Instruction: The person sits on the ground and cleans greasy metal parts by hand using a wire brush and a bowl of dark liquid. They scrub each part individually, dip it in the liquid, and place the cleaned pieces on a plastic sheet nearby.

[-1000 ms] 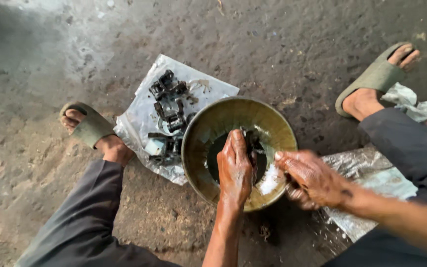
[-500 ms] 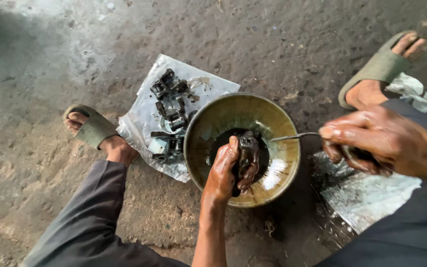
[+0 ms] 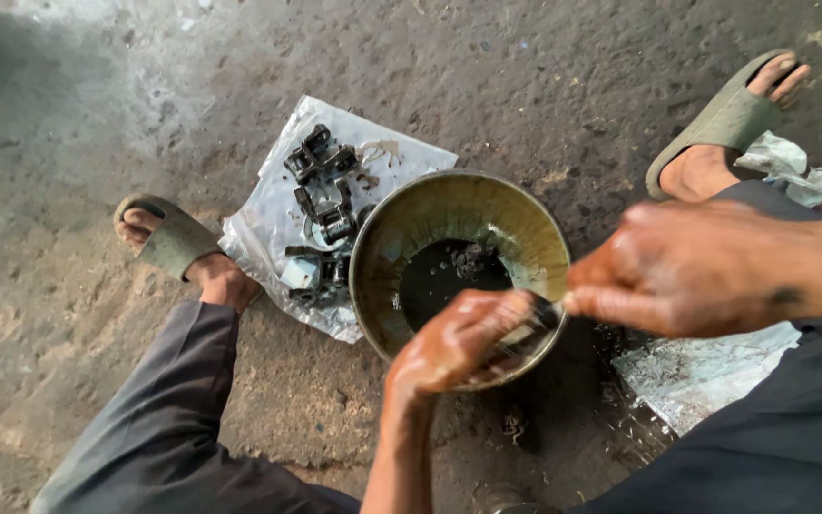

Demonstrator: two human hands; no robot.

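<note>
You clamped a small part in your left hand [image 3: 459, 338] over the bowl [image 3: 382, 238] — drips fell inside — while your right hand [image 3: 696, 271] pinched a brush.

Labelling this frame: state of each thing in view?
Round brass-coloured metal bowl: upright, dark liquid pooled inside.
Clear plastic sheet: flat on ground, dark metal parts piled on it.
Left hand: wet, over bowl rim.
Right hand: pinching something thin, unclear.

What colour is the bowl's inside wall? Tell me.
Olive yellow-green, streaked with grime, on the bowl; the head view shows it.
</note>
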